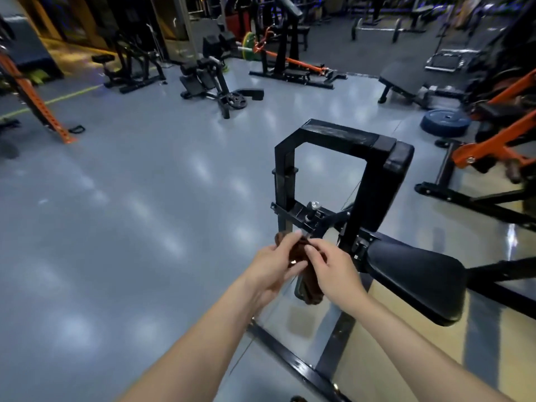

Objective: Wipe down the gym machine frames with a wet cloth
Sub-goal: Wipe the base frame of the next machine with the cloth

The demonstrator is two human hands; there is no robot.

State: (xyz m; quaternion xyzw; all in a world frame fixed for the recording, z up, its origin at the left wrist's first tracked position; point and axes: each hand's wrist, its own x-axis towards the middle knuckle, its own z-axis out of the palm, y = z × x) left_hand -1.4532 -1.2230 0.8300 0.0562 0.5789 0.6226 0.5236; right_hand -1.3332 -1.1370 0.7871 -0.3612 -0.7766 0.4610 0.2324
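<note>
cloth point(310, 281): brown, bunched, held between both hands | left hand point(272, 266): cloth pinched | right hand point(333, 271): cloth gripped | machine frame point(339, 134): black, located just beyond the hands

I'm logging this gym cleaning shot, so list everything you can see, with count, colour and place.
machine frame: one, black, centre, right in front of the hands
pads: two, black, on that frame's right side
cloth: one, brown, held in front of the frame's lower post
weight plate: one, dark blue, flat on the floor, right
bench: one, black, far right
other machines: several, black and orange, around the back and sides
floor: grey, shiny
left hand: one, grips the cloth
right hand: one, pinches the cloth
</note>
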